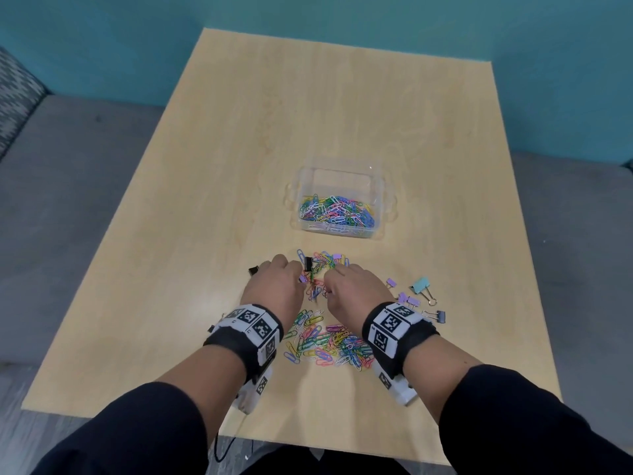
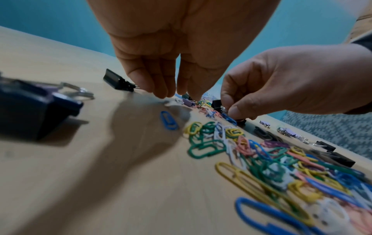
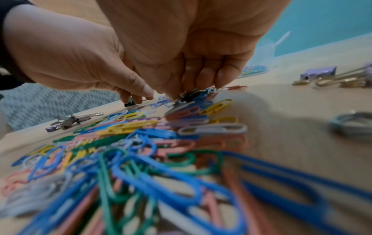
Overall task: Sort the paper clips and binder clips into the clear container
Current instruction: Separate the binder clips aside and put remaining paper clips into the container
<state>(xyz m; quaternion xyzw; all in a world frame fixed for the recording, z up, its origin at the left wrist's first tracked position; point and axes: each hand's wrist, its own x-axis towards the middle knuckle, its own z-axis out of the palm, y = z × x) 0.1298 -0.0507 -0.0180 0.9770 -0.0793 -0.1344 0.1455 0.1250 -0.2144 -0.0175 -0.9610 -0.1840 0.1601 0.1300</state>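
While the right hand [image 3: 193, 52] pinches a black binder clip [image 3: 188, 97] in its fingers, the left hand [image 2: 167, 52] fingers touch paper clips [image 1: 320, 269]; the clear container [image 1: 339, 200] stands beyond the fingers on the table [image 1: 205, 166].

On the table [image 1: 212, 159], the container [image 1: 342, 173] sits at twelve o'clock from a heap of paper clips [image 1: 325, 342], some clips inside it. Binder clips [image 1: 416, 298] lie at two o'clock from the heap; another binder clip [image 1: 253, 270], seemingly alone, lies at ten.

No readable text; wrist bands [image 1: 251, 323] bear only square code markers
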